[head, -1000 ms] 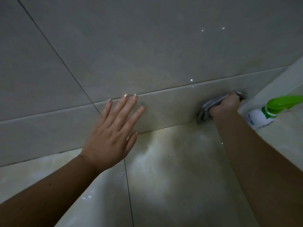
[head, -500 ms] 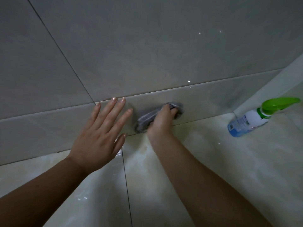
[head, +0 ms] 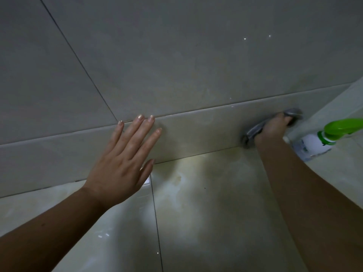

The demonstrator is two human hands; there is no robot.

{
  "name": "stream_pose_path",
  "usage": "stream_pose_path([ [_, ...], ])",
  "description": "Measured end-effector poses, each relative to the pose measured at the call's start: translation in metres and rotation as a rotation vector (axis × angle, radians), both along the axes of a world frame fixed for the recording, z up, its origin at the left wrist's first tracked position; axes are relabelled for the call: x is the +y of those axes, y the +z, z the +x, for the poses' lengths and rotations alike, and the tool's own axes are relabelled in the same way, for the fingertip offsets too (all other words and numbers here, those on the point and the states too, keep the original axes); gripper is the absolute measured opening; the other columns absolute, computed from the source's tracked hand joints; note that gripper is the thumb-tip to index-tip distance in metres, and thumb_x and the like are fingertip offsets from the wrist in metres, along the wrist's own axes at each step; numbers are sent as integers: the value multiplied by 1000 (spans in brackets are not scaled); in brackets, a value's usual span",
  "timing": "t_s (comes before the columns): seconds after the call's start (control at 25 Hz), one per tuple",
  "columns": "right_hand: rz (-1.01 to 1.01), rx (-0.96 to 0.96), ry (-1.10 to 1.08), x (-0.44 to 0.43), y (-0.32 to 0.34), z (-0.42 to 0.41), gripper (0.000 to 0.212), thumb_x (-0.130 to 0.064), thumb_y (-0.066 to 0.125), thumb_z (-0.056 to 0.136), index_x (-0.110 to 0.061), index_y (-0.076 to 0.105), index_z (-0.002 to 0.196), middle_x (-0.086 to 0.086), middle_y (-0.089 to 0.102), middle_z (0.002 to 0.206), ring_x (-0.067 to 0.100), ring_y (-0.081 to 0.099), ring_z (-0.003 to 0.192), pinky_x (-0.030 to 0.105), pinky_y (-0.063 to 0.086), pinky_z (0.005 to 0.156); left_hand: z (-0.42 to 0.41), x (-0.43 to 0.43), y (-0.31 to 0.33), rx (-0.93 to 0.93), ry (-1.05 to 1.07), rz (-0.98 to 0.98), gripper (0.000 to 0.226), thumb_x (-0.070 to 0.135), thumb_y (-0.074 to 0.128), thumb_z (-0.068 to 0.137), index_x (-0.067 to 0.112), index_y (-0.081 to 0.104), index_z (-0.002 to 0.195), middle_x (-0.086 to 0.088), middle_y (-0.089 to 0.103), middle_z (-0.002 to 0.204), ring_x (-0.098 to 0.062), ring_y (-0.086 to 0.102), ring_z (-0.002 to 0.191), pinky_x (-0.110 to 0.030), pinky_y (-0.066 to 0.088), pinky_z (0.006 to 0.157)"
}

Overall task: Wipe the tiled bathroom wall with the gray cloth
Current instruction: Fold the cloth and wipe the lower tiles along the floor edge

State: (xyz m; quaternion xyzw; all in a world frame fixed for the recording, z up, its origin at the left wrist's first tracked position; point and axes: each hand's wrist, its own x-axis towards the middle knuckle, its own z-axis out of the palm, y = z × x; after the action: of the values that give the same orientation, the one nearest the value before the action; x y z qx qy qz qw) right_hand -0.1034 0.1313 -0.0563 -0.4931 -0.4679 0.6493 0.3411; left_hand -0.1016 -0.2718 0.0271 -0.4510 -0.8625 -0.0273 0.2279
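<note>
One gray cloth [head: 252, 132] under grip of right hand [head: 273, 128]

Both our forearms [head: 49, 222] are bare; the nails [head: 140, 116] of our left hand [head: 121, 169] carry pale, glittery polish.

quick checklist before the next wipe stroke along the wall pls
1. Cloth held: right hand curls round the gray cloth. Ok.
2. Cloth on surface: it is pressed against the low strip of the tiled wall. Ok.
3. Brace: left hand lies flat on the wall, fingers spread, well apart from the cloth. Ok.
4. Room to the right: spray bottle sits close beside the right wrist and could get knocked. Not ok.
5. Strip clean: the light is too dim to judge. Cannot tell.
</note>
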Motion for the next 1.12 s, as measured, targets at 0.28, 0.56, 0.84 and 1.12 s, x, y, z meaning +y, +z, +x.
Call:
stream_pose_path([
  [0.28, -561, 144, 102, -163, -6, -16, 61, -51, 33, 89, -26, 35, 145, 5, 42, 147, 29, 45, 129, 52, 30, 111, 4, -46, 5, -12, 82, -39, 66, 29, 53, 95, 3, 32, 151, -18, 21, 161, -33, 18, 150, -54, 17, 120],
  [0.56, -951, 163, 388, -297, 38, -18, 49, -27, 17, 104, 4, 34, 139, 25, 26, 153, 45, 26, 139, 59, 24, 109, 13, -90, 5, -25, 137, -55, 64, 33, 47, 97, 5, 29, 152, -17, 19, 162, -31, 15, 151, -53, 16, 121],
  [0.84, -914, 118, 563, -319, 107, -18, 50, -10, 13, 102, 24, 28, 136, 36, 31, 145, 50, 31, 135, 60, 23, 104, 22, -110, 12, -42, 138, -113, 68, 31, 51, 95, 5, 28, 153, -16, 19, 162, -32, 14, 151, -53, 17, 121],
  [1.12, -729, 152, 806, -285, 155, 39, 38, -17, 31, 100, 10, 58, 107, 30, 65, 109, 41, 64, 105, 48, 54, 88, 35, -99, 59, -145, 75, -28, 64, 30, 42, 97, 8, 25, 154, -14, 18, 163, -27, 10, 152, -48, 14, 122],
])
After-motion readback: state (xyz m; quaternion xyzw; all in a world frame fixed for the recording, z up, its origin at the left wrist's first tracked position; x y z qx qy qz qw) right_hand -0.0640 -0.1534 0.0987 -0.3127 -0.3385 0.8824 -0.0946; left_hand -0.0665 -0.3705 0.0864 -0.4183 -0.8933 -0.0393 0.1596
